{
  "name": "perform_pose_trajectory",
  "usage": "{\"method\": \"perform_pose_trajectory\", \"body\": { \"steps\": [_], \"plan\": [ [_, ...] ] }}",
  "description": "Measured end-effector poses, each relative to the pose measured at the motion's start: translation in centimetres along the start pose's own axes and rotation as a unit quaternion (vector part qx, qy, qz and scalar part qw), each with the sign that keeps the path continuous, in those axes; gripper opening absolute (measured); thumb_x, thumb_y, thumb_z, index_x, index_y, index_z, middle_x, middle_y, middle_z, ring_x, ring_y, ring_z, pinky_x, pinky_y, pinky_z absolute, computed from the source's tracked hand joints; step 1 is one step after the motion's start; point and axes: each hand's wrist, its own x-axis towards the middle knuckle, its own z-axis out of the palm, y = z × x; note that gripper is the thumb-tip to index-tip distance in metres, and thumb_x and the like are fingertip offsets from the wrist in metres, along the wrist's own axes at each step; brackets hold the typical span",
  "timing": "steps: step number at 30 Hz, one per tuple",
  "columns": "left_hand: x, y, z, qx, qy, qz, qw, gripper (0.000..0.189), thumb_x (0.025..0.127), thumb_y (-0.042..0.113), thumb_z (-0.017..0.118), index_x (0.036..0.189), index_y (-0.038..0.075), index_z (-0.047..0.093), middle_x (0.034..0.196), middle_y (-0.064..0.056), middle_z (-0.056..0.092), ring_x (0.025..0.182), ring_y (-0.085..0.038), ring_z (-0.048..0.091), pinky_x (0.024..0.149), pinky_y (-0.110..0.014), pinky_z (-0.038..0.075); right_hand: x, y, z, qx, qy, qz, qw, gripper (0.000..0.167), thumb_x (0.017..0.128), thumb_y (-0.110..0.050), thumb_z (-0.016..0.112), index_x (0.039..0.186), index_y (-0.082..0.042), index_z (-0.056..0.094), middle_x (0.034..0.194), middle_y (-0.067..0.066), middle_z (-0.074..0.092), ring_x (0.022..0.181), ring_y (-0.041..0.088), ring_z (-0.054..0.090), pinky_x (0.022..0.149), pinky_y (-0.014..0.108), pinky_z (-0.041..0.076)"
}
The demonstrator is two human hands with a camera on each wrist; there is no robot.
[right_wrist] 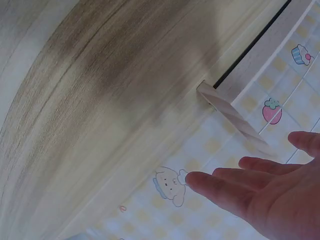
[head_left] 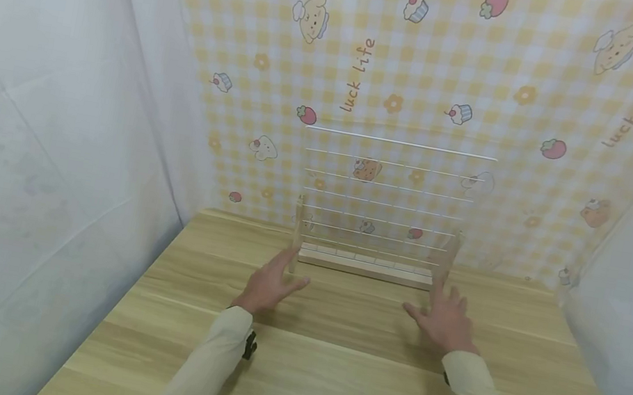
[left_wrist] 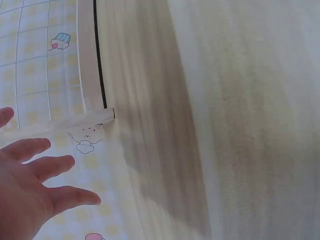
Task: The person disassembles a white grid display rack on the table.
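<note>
A white wire grid rack (head_left: 379, 203) stands upright at the back of the table, set in a wooden base bar (head_left: 368, 267) with a short wooden post at each end. My left hand (head_left: 268, 284) is beside the left post (head_left: 297, 233), its fingers spread and holding nothing. On the other side, my right hand (head_left: 447, 319) is close to the right post (head_left: 448, 252), fingers apart. Both wrist views show the fingers loosely extended near the wooden end pieces. Whether any fingertip touches the wood cannot be told.
The rack stands on a wood-grain table (head_left: 334, 384). Behind it hangs a yellow checked cloth (head_left: 428, 69) printed with cartoon figures. White sheets (head_left: 40, 106) close off the left and right sides.
</note>
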Motion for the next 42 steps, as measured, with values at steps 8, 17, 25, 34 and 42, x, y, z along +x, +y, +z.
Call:
{"method": "perform_pose_trajectory", "body": {
  "steps": [8, 17, 25, 34, 42],
  "plan": [
    [0.8, 0.0, -0.4, -0.031, 0.021, -0.012, 0.9992, 0.076, 0.097, 0.055, 0.056, 0.157, 0.014, 0.032, 0.164, -0.011, 0.033, 0.151, -0.039, 0.033, 0.120, -0.065, 0.029, 0.6, 1.1, -0.5, 0.037, -0.010, -0.001, 0.9993, 0.089, 0.098, -0.048, 0.056, 0.156, 0.005, 0.014, 0.150, 0.048, 0.023, 0.134, 0.067, 0.029, 0.095, 0.079, 0.041],
    [1.5, 0.1, -0.9, -0.063, 0.041, -0.008, 0.9971, 0.072, 0.100, 0.048, 0.054, 0.157, 0.013, 0.030, 0.161, -0.016, 0.038, 0.146, -0.045, 0.038, 0.116, -0.068, 0.032, 1.7, 1.7, -1.4, 0.134, 0.012, -0.032, 0.9903, 0.077, 0.100, -0.027, 0.056, 0.150, 0.018, 0.018, 0.149, 0.047, 0.027, 0.137, 0.065, 0.027, 0.113, 0.074, 0.026],
    [2.9, 0.3, -1.3, -0.088, 0.052, -0.013, 0.9946, 0.070, 0.101, 0.052, 0.049, 0.158, 0.016, 0.029, 0.161, -0.017, 0.038, 0.147, -0.044, 0.037, 0.118, -0.066, 0.031, 2.5, 2.6, -2.4, 0.145, 0.000, -0.006, 0.9894, 0.083, 0.101, -0.031, 0.054, 0.151, 0.018, 0.011, 0.151, 0.048, 0.023, 0.138, 0.065, 0.026, 0.114, 0.072, 0.026],
    [4.1, 1.5, -2.5, -0.112, 0.061, -0.010, 0.9918, 0.066, 0.104, 0.045, 0.048, 0.159, 0.018, 0.024, 0.164, -0.016, 0.031, 0.144, -0.046, 0.040, 0.114, -0.067, 0.035, 3.2, 1.6, -4.8, 0.161, 0.005, 0.002, 0.9869, 0.088, 0.102, -0.037, 0.054, 0.153, 0.016, 0.005, 0.157, 0.044, 0.013, 0.143, 0.062, 0.019, 0.118, 0.070, 0.021],
    [5.6, 2.7, -3.9, -0.116, 0.069, 0.001, 0.9908, 0.069, 0.103, 0.049, 0.046, 0.159, 0.016, 0.022, 0.163, -0.020, 0.032, 0.144, -0.048, 0.039, 0.116, -0.063, 0.036, 4.0, 0.6, -7.0, 0.162, 0.022, -0.013, 0.9864, 0.091, 0.102, -0.038, 0.055, 0.153, 0.017, 0.003, 0.156, 0.045, 0.012, 0.142, 0.064, 0.019, 0.117, 0.071, 0.022]
  ]
}}
